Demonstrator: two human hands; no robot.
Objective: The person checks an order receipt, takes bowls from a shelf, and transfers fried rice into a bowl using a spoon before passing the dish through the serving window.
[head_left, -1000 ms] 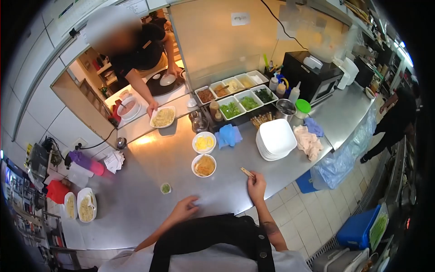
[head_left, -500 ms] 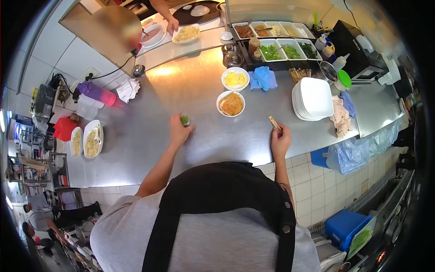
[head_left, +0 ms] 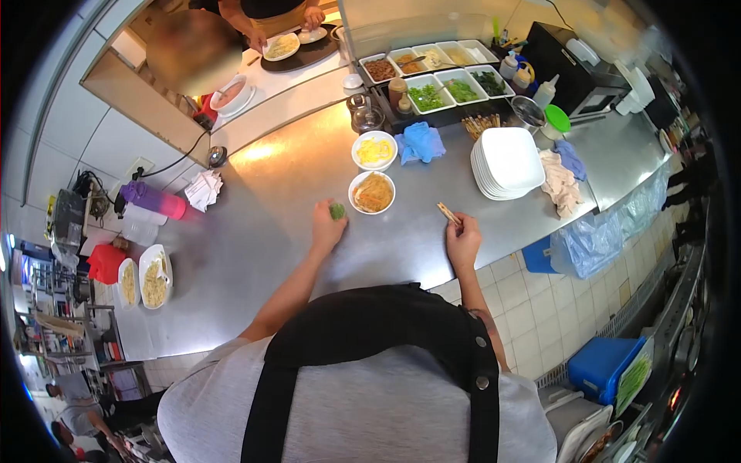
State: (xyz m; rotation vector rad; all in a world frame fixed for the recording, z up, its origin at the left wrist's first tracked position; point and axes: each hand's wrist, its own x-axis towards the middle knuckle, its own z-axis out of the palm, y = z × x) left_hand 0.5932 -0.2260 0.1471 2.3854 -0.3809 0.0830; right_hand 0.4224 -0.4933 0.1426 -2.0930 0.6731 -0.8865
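My left hand (head_left: 327, 230) is closed around a small cup of finely chopped greens (head_left: 337, 211), whose walls are mostly hidden by the fingers. Just right of it stands a white bowl of orange-brown food (head_left: 372, 193), apart from the cup. Directly behind that sits a second white bowl with yellow strips (head_left: 375, 150). Over the front part of the steel counter, my right hand (head_left: 464, 241) pinches a short piece of light wood (head_left: 446, 211), perhaps sticks or a clip; its exact kind is unclear.
A stack of white square plates (head_left: 509, 162) stands to the right, beside beige cloths (head_left: 561, 183). Topping trays (head_left: 432, 94) line the back. Two white dishes of noodles (head_left: 155, 276) lie far left. Across the ledge, another person's hands (head_left: 256, 38) are at a plate of food (head_left: 281, 48).
My left hand has moved right with the cup, closer to the orange-brown bowl. The other person's plate has shifted back onto a dark round board. The whole view has swung slightly.
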